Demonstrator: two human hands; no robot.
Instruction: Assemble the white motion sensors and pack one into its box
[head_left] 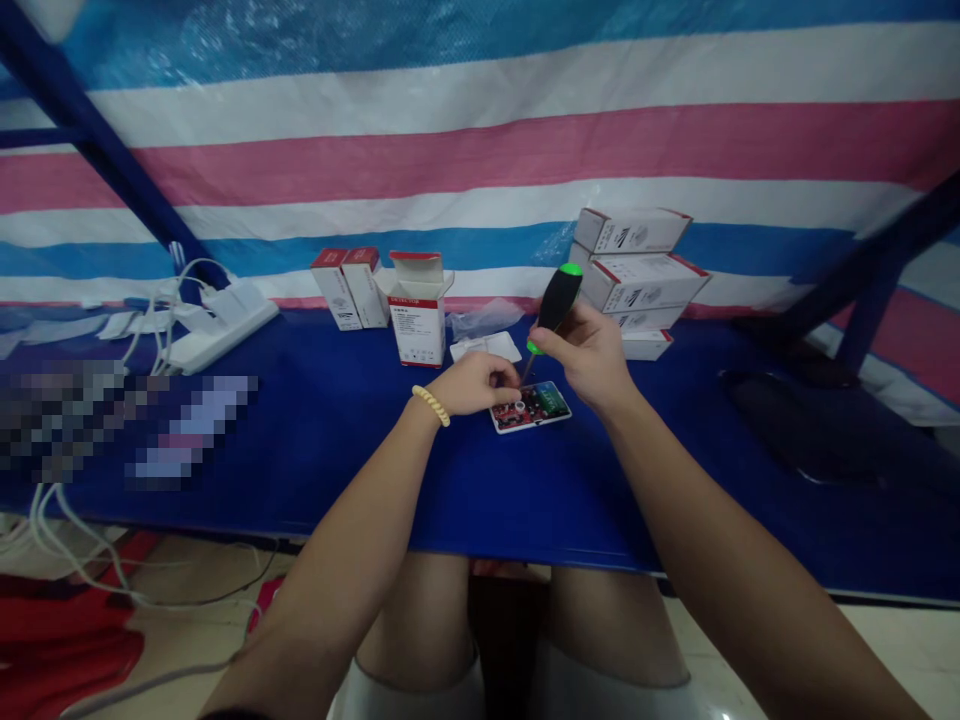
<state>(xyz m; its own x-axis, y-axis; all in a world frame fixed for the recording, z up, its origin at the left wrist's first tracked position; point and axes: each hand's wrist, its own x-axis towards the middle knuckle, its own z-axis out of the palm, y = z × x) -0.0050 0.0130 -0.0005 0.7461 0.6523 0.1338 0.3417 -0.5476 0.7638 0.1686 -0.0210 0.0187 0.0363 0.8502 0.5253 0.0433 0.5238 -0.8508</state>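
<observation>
Low over the table, my right hand (596,350) grips a screwdriver (561,297) with a black and green handle. Its shaft slants down to a small white-edged device with a red and green circuit board (538,405), which lies on the table; the tip is hard to make out. My left hand (480,382) is closed at the board's upper left corner, thumb and fingers curled together over it. Just behind that hand lies a white plastic cover (487,346). Under my left fingers, the exact grip is hidden.
An open white and red box (417,318) and two closed boxes (349,290) stand behind my left hand. More boxes (641,285) are stacked at the back right. Clear plastic wrap (486,318) lies between. A white power strip (225,325) with cables is at left, a dark flat object (802,425) at right.
</observation>
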